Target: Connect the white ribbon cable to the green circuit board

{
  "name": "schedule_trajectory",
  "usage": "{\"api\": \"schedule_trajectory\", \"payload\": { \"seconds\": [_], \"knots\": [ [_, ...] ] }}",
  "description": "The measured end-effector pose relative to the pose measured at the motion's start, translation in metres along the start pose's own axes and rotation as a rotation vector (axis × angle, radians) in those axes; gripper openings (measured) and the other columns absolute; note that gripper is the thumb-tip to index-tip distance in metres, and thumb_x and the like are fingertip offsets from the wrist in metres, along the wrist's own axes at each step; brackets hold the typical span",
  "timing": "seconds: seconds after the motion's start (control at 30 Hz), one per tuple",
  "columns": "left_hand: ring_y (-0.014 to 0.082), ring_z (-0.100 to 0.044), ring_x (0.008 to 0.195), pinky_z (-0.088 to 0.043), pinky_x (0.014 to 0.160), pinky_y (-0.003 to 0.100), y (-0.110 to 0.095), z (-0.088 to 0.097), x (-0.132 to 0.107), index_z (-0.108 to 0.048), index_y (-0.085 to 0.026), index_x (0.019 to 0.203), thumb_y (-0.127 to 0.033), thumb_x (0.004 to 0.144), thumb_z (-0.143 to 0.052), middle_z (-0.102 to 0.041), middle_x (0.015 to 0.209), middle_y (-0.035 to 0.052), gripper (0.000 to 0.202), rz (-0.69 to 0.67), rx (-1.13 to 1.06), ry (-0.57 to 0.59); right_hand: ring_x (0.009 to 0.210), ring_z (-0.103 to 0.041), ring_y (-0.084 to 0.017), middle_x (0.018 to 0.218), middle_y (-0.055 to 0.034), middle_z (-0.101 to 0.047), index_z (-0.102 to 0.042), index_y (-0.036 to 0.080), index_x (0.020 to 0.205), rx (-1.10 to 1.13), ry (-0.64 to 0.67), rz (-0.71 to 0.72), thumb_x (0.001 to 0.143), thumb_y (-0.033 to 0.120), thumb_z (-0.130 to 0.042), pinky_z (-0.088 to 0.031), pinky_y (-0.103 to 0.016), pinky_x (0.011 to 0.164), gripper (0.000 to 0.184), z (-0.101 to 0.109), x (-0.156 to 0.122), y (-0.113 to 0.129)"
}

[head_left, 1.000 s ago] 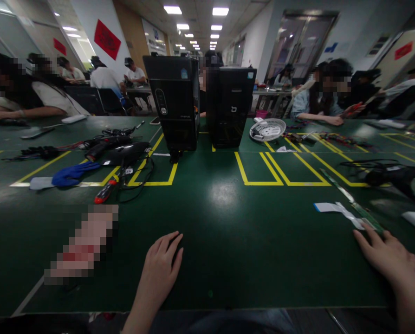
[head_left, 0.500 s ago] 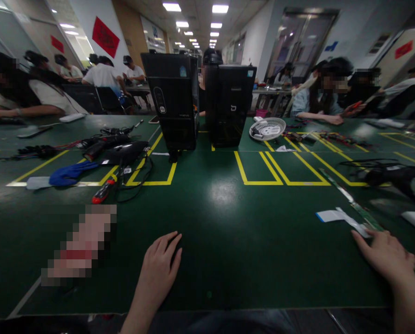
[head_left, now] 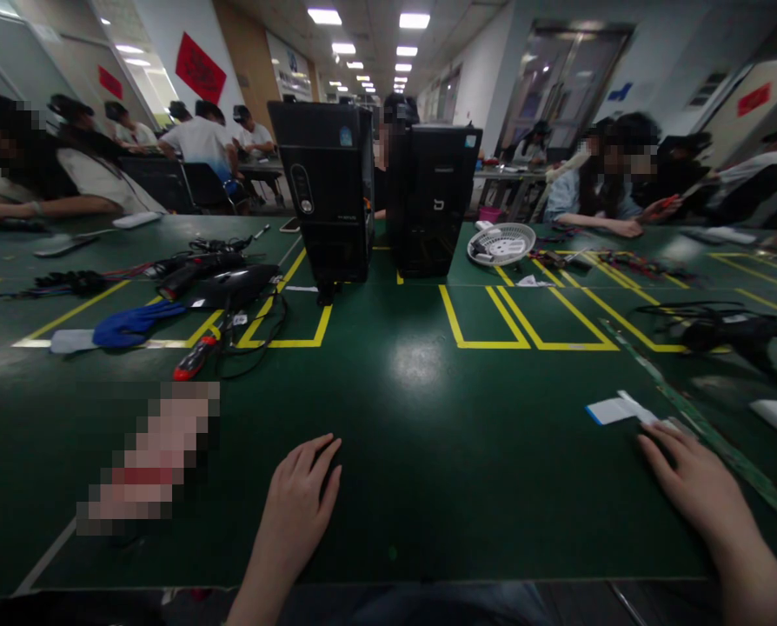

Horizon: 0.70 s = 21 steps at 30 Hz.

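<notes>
My left hand (head_left: 301, 504) lies flat, palm down, on the green table mat (head_left: 428, 435) near the front edge, fingers together and stretched out, holding nothing. My right hand (head_left: 692, 482) rests palm down at the right, fingers spread, fingertips touching the near end of a flat white ribbon cable (head_left: 623, 409). A thin green strip (head_left: 707, 426) runs diagonally just right of that hand. Two black computer towers (head_left: 327, 191) (head_left: 431, 196) stand upright at the table's middle, beyond both hands.
At the left lie a red-handled screwdriver (head_left: 193, 358), a blue glove (head_left: 134, 323) and black tools with cables (head_left: 225, 283). A white fan grille (head_left: 501, 243) sits behind the towers' right. Black cabling (head_left: 720, 326) lies at the right. Other people sit around the neighbouring tables.
My right hand has slid left along the mat, dragging the white ribbon cable's near end with it. My left hand has stayed put.
</notes>
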<state>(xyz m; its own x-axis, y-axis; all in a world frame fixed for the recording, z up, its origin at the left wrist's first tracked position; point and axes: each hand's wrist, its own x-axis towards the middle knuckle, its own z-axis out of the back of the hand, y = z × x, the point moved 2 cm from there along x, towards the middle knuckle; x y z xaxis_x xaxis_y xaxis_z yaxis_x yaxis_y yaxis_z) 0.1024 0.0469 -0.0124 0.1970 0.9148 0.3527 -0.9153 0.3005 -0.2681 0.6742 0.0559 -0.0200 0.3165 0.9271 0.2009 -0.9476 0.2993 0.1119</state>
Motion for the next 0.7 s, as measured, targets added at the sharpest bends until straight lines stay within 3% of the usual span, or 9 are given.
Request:
{"api": "schedule_trajectory", "payload": {
  "seconds": [0.13, 0.27, 0.4, 0.5, 0.6, 0.7],
  "knots": [
    [0.0288, -0.056, 0.113, -0.048, 0.095, 0.048, 0.0, -0.001, 0.0, -0.061, -0.019, 0.124, -0.028, 0.095, -0.044, -0.061, 0.123, 0.0108, 0.034, 0.001, 0.004, -0.007, 0.12, -0.052, -0.033, 0.127, -0.0171, -0.058, -0.057, 0.012, 0.123, 0.097, -0.069, 0.138, 0.089, 0.054, -0.03, -0.041, -0.05, 0.102, 0.06, -0.004, -0.014, 0.039],
    [0.0286, -0.056, 0.113, -0.047, 0.096, 0.048, 0.001, -0.001, -0.001, -0.059, -0.018, 0.125, -0.027, 0.096, -0.044, -0.061, 0.124, 0.0114, 0.034, -0.005, 0.007, 0.001, 0.122, -0.052, -0.029, 0.127, -0.0136, -0.059, -0.058, 0.018, 0.124, 0.24, -0.083, 0.375, 0.093, 0.049, -0.036, -0.037, -0.055, 0.105, 0.049, -0.005, -0.043, 0.117],
    [0.0285, -0.055, 0.114, -0.047, 0.096, 0.049, 0.0, 0.0, -0.001, -0.059, -0.019, 0.126, -0.026, 0.096, -0.044, -0.06, 0.125, 0.0113, 0.034, -0.008, 0.002, -0.003, 0.13, -0.046, -0.025, 0.133, -0.0093, -0.057, -0.056, 0.025, 0.13, 0.39, 0.087, 0.636, 0.095, 0.038, -0.045, -0.033, -0.055, 0.111, 0.039, 0.0, -0.08, 0.205],
    [0.0285, -0.056, 0.113, -0.047, 0.095, 0.049, 0.0, 0.0, 0.0, -0.059, -0.018, 0.125, -0.026, 0.096, -0.045, -0.061, 0.123, 0.0121, 0.033, -0.011, -0.004, -0.005, 0.136, -0.039, -0.023, 0.138, -0.0067, -0.053, -0.052, 0.027, 0.134, 0.496, 0.259, 0.785, 0.095, 0.034, -0.046, -0.026, -0.053, 0.115, 0.04, 0.009, -0.104, 0.256],
    [0.0284, -0.056, 0.112, -0.047, 0.095, 0.049, 0.0, 0.0, 0.0, -0.06, -0.018, 0.124, -0.027, 0.096, -0.045, -0.061, 0.122, 0.0122, 0.033, -0.013, -0.007, -0.014, 0.139, -0.034, -0.022, 0.139, -0.0048, -0.052, -0.051, 0.028, 0.136, 0.556, 0.39, 0.883, 0.095, 0.034, -0.046, -0.022, -0.052, 0.117, 0.041, 0.017, -0.117, 0.288],
    [0.0282, -0.057, 0.113, -0.047, 0.095, 0.048, 0.0, 0.0, 0.0, -0.06, -0.019, 0.123, -0.026, 0.095, -0.045, -0.062, 0.122, 0.0109, 0.033, -0.012, -0.011, -0.025, 0.14, -0.031, -0.022, 0.14, -0.0048, -0.051, -0.052, 0.027, 0.134, 0.572, 0.418, 0.926, 0.094, 0.031, -0.049, -0.02, -0.052, 0.118, 0.041, 0.02, -0.121, 0.302]
  ]
}}
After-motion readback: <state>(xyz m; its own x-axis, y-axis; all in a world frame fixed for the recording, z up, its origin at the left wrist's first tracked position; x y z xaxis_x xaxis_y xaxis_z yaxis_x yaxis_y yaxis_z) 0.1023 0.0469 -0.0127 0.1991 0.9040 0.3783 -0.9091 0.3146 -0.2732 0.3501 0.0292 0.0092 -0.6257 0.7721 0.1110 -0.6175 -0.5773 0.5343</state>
